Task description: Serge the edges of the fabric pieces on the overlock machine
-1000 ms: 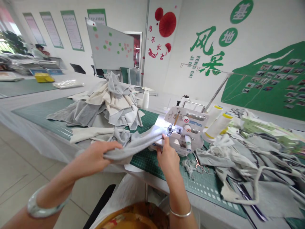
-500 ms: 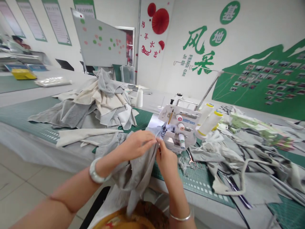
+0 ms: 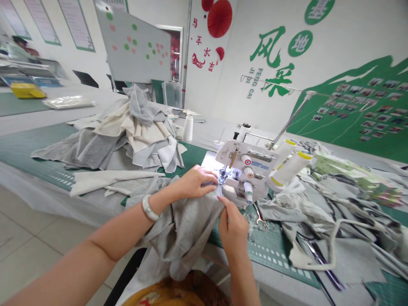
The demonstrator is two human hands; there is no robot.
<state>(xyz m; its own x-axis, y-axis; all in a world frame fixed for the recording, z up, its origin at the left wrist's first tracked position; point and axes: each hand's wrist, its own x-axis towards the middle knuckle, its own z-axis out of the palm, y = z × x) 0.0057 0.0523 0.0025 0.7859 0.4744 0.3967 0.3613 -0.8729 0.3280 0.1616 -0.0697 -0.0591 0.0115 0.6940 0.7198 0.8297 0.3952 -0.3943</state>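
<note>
from my distant seat i see two bare hands at work beside a white sewing machine point(image 3: 244, 168), its lamp lighting the needle area. the left hand point(image 3: 193, 182) lies over a grey cloth point(image 3: 191, 225) just left of the needle, fingers stretched toward it; i cannot tell whether that grip is closed on anything or only resting on top. the right hand point(image 3: 235, 225) sits lower and nearer to me, its grip clamped on the cloth's edge, thumb and forefinger together.

one second ago the left hand was well off to the left, holding the cloth out in a long strip; half a second ago its fingertips met the right hand's at the edge. now the two hands are slightly apart, and the cloth spreads wider between them, its top by the needle, its folds hanging over the front of the table point(image 3: 280, 282) toward the lap.

a green cutting mat point(image 3: 263, 244) lies under the machine. to the left stands a heap of grey and cream fabric point(image 3: 140, 136); to the right are scissors point(image 3: 261, 221), tilted yellow-and-white thread cones point(image 3: 290, 168) and tangled grey scraps point(image 3: 299, 199).
</note>
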